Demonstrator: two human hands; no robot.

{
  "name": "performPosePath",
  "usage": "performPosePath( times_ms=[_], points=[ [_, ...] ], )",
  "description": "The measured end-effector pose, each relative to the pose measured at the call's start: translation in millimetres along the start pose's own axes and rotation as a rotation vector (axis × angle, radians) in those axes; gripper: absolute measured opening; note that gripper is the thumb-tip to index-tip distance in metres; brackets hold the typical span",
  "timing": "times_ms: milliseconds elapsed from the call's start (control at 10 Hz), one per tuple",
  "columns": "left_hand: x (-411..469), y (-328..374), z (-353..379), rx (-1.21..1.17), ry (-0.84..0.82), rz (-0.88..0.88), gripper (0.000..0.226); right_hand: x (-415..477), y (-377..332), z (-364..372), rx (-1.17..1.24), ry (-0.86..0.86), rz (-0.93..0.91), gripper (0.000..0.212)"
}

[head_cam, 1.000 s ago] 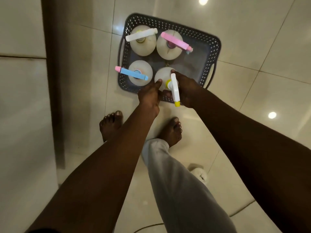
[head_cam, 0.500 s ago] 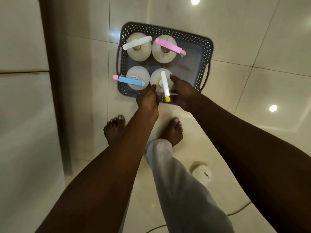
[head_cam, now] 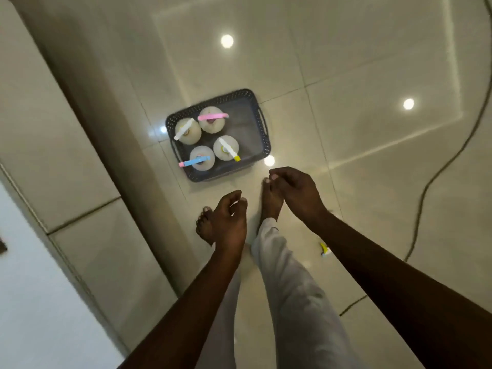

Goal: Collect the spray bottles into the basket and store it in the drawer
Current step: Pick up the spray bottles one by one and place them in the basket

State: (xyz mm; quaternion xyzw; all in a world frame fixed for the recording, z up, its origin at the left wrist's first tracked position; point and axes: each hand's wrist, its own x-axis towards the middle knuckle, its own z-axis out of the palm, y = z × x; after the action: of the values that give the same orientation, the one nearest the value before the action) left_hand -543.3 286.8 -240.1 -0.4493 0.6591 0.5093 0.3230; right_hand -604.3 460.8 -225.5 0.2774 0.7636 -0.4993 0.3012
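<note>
A dark perforated basket (head_cam: 254, 107) sits on the tiled floor ahead of my feet. Several white spray bottles stand upright in its left half: one with a white nozzle (head_cam: 186, 130), one with a pink nozzle (head_cam: 213, 118), one with a blue nozzle (head_cam: 201, 161) and one with a white-and-yellow nozzle (head_cam: 226, 147). My left hand (head_cam: 229, 222) and my right hand (head_cam: 295, 193) hover well short of the basket, fingers loosely curled and apart, holding nothing. Another bottle's yellow-tipped nozzle (head_cam: 325, 250) peeks out beside my right forearm.
Pale cabinet or drawer fronts (head_cam: 80, 182) run along the left side. A dark cable (head_cam: 436, 177) snakes across the floor on the right. My bare feet (head_cam: 270, 201) stand just behind the basket. The basket's right half holds nothing.
Both hands let go of the yellow-nozzled bottle, now standing in the basket, and pulled back toward me. The view rose and swung, so the basket looks smaller and farther.
</note>
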Motion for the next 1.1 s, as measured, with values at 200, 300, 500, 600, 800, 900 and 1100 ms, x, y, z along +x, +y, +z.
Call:
performPosePath(
  times_ms=[200,300,500,600,800,900,1100],
  points=[
    [-86,18,11,0.335,-0.189,0.182,0.047,-118,36,-31,0.097,0.191,-0.026,0.021],
    [-120,14,38,0.324,-0.228,0.222,0.032,-160,69,-49,0.178,0.296,0.036,0.020],
    [-159,-24,107,0.493,-0.340,0.246,0.032,-215,165,-91,0.335,0.471,0.209,0.019],
    [-165,-51,149,0.547,-0.350,0.233,0.032,-225,225,-113,0.390,0.519,0.272,0.020],
    [-139,-104,232,0.517,-0.319,0.083,0.041,-203,332,-157,0.354,0.512,0.345,0.025],
    [-110,-126,270,0.483,-0.299,0.014,0.047,-169,379,-174,0.328,0.472,0.356,0.031],
    [-35,-161,325,0.456,-0.252,-0.004,0.058,-69,438,-195,0.334,0.352,0.325,0.036]
  ],
)
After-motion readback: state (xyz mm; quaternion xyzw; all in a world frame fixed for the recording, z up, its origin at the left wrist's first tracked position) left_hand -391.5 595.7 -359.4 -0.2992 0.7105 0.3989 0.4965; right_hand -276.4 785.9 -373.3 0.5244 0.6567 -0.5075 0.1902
